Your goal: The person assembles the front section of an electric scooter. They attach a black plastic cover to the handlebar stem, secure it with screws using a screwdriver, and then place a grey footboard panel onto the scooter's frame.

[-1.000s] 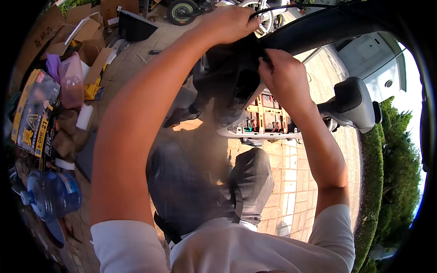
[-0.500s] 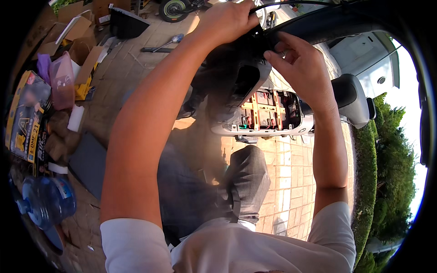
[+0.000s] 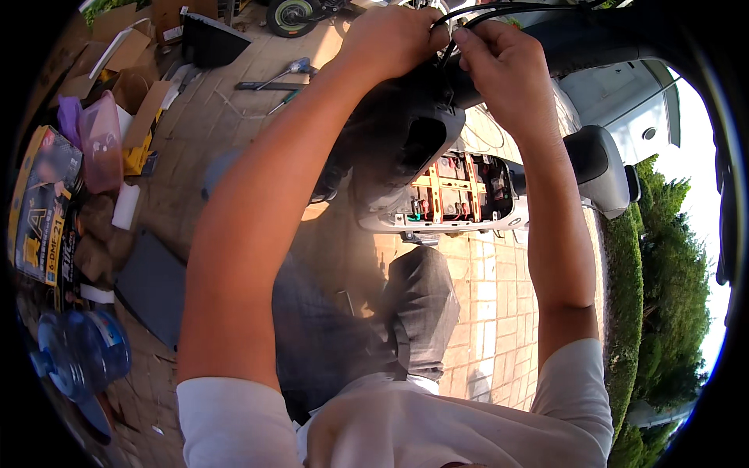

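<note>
Both hands are raised at the top, by the dark front part of an electric scooter (image 3: 406, 129). With its fingers curled, my left hand (image 3: 392, 40) grips a black cable (image 3: 491, 7) that arcs off to the right. Close beside it, my right hand (image 3: 507, 66) pinches thumb against forefinger on the same cable bundle; the exact grip is partly hidden by the fingers. Below the hands lies the scooter's opened floor compartment, where batteries (image 3: 451, 187) sit under orange-yellow straps. The scooter's dark seat (image 3: 587, 154) is to the right.
Left, on the paving, are cardboard boxes (image 3: 129, 51), a pink plastic bin (image 3: 103, 148), a printed carton (image 3: 43, 203), a blue water jug (image 3: 86, 352) and a grey panel (image 3: 152, 285). Tools (image 3: 269, 84) lie farther off. A hedge (image 3: 624, 312) runs along the right.
My right hand has risen toward my left, its thumb and forefinger now closed at the cable. More black cable shows above the hands. My left hand has shifted only slightly.
</note>
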The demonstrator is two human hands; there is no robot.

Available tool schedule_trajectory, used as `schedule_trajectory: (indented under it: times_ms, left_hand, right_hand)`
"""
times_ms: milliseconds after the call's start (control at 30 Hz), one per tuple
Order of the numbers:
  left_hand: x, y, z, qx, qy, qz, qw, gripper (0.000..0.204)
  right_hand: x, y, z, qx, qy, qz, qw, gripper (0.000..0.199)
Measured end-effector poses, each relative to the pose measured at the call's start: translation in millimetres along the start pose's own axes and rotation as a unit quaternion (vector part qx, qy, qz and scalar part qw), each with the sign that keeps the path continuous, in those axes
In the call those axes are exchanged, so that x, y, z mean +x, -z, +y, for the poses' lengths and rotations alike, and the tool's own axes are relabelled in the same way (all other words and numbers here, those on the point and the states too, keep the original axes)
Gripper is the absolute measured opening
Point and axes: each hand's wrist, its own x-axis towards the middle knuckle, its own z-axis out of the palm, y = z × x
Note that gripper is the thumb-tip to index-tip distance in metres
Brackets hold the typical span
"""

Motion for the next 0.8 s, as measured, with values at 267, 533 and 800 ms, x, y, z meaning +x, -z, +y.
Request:
schedule_trajectory:
  times_ms: [267,533,800]
  left_hand:
    - [1.5,1.2,-3.0,0.021,0.001,-0.05,0.999,0.032]
    - [-7.8,7.1,6.5,-0.141,0.021,-0.033,0.989,0.035]
    - [-6.8,4.1,0.9,-0.17,0.013,-0.015,0.985,0.032]
  right_hand:
    - [7.4,-3.7,5.8,-0.02,0.024,-0.04,0.999,0.025]
    - [7.7,5.5,0.4,-0.02,-0.02,-0.085,0.996,0.026]
    - [-1.2,4.1,11.0,-0.023,-0.011,-0.041,0.999,0.029]
